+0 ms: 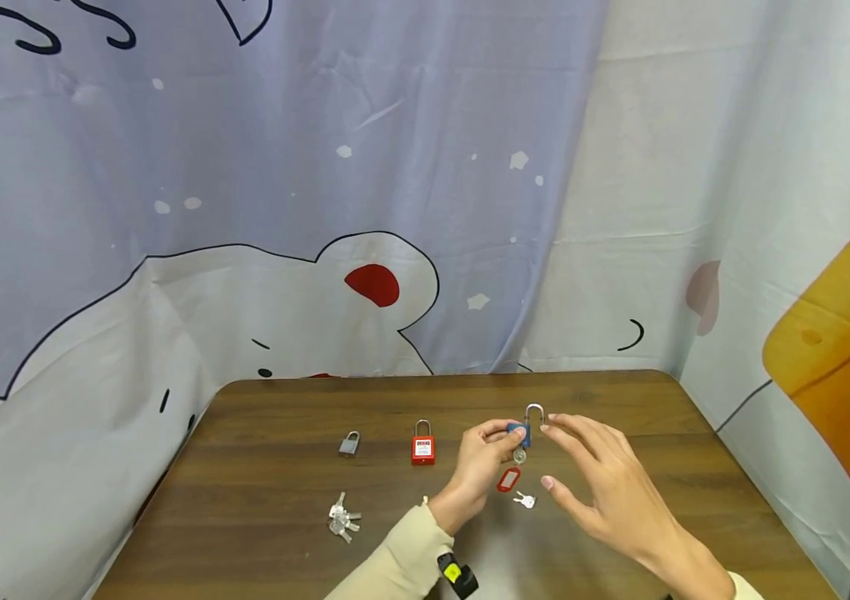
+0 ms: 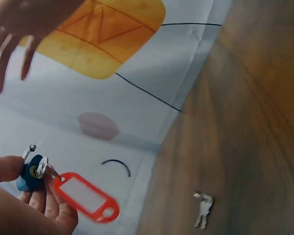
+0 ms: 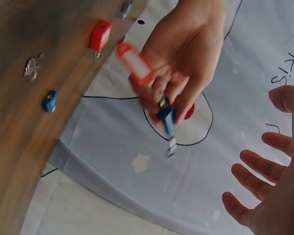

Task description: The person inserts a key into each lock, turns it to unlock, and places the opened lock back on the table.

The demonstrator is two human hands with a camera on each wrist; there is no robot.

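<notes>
My left hand (image 1: 476,468) pinches a blue padlock (image 2: 34,172) between thumb and fingers, above the table. Its shackle (image 1: 535,409) stands open, with the free end out to the right of the body. A key (image 2: 42,167) sits in the padlock's keyhole, and a red key tag (image 2: 86,197) hangs from it. Just to the right, my right hand (image 1: 605,487) is raised with its fingers spread and holds nothing; its fingertips are close to the shackle in the head view. Beneath the hands, a small bunch of keys (image 1: 525,500) lies on the table.
On the wooden table (image 1: 260,500) stand a red padlock (image 1: 422,448) and a small grey padlock (image 1: 349,444). A bunch of silver keys (image 1: 343,518) lies at the left front. Another blue padlock (image 3: 49,101) rests on the table in the right wrist view. Printed curtains hang behind.
</notes>
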